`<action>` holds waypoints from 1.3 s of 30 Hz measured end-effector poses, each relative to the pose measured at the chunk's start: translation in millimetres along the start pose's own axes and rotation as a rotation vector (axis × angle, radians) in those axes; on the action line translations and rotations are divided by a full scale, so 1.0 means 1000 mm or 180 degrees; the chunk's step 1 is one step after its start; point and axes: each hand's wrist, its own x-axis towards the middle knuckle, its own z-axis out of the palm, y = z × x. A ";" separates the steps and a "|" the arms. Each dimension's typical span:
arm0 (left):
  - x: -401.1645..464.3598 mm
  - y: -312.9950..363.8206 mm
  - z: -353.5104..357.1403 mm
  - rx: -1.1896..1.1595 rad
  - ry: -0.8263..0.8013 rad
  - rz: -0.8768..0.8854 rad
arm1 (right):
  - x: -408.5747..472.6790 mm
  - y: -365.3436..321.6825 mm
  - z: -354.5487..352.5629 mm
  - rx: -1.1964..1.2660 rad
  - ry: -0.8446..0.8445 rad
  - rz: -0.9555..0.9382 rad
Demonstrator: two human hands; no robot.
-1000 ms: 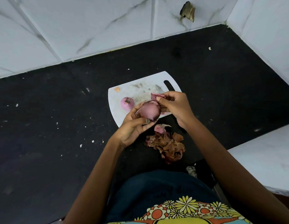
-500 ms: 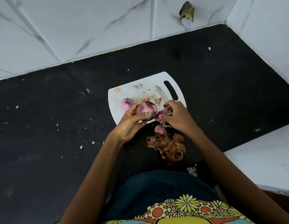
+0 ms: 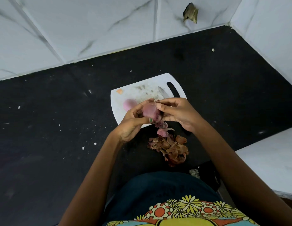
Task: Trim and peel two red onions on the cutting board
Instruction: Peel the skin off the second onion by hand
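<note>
My left hand (image 3: 131, 123) grips a pinkish-purple red onion (image 3: 150, 111) just above the near edge of the white cutting board (image 3: 119, 101). My right hand (image 3: 177, 114) is curled against the onion's right side, its fingertips pinching at the skin near the top. A second, peeled onion (image 3: 129, 103) lies on the board's left part, partly hidden behind my left fingers. A knife blade (image 3: 163, 92) lies on the board beyond my hands; its handle is hidden under my right hand.
A heap of brown and purple onion skins (image 3: 170, 147) lies on the black counter (image 3: 44, 128) just in front of the board. White tiled walls (image 3: 93, 26) close the back and right. A white ledge (image 3: 272, 162) stands at the near right.
My right hand dropped a strip of peel toward the skin heap, then came back up to the onion. My left hand has turned the onion slightly.
</note>
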 end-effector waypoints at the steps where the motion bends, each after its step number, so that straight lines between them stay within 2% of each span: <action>1: 0.000 -0.001 0.001 -0.0011 0.0006 -0.0004 | 0.000 0.000 0.001 0.0065 0.0034 -0.0003; 4: 0.001 0.000 0.006 0.0052 0.0013 -0.0048 | -0.002 0.003 0.004 0.0142 0.0158 -0.0075; 8: 0.002 0.001 0.007 0.0226 0.0063 -0.0091 | -0.002 0.006 0.006 -0.0142 0.0462 -0.0320; 15: 0.004 -0.001 -0.002 -0.0013 0.0186 -0.0095 | 0.003 0.020 0.004 -0.0181 0.1616 -0.0732; 16: 0.004 -0.002 -0.004 -0.0030 0.0202 -0.0087 | 0.004 0.024 0.002 -0.0270 0.1781 -0.0829; 18: 0.004 -0.002 -0.004 -0.0111 0.0241 -0.0045 | 0.004 0.031 -0.003 -0.0927 0.1984 -0.1090; 21: 0.003 -0.003 -0.005 -0.0182 0.0320 0.0014 | -0.001 0.034 -0.007 -0.2426 0.1616 -0.1159; 24: 0.004 -0.003 -0.005 -0.0135 0.0326 0.0033 | -0.005 0.034 -0.011 -0.3568 0.0747 -0.0525; 26: 0.006 -0.004 -0.005 -0.0036 0.0384 0.0043 | -0.007 0.033 -0.012 -0.3980 0.0416 -0.0321; 28: 0.007 -0.005 -0.005 0.0053 0.0426 0.0059 | -0.010 0.026 -0.010 -0.3515 0.0569 -0.0603; 30: 0.007 -0.006 -0.004 0.0142 0.0417 0.0087 | -0.011 0.015 -0.008 -0.2607 0.0843 -0.0844; 33: 0.006 -0.003 0.000 0.0206 0.0359 0.0111 | -0.011 -0.001 -0.004 -0.1304 0.0503 -0.0693; 35: 0.006 0.000 0.001 0.0222 0.0296 0.0097 | -0.011 -0.003 -0.003 -0.1078 0.0264 -0.0642; 39: 0.004 0.003 -0.002 0.0368 0.0184 0.0017 | -0.011 -0.006 -0.003 -0.1452 0.0305 -0.0861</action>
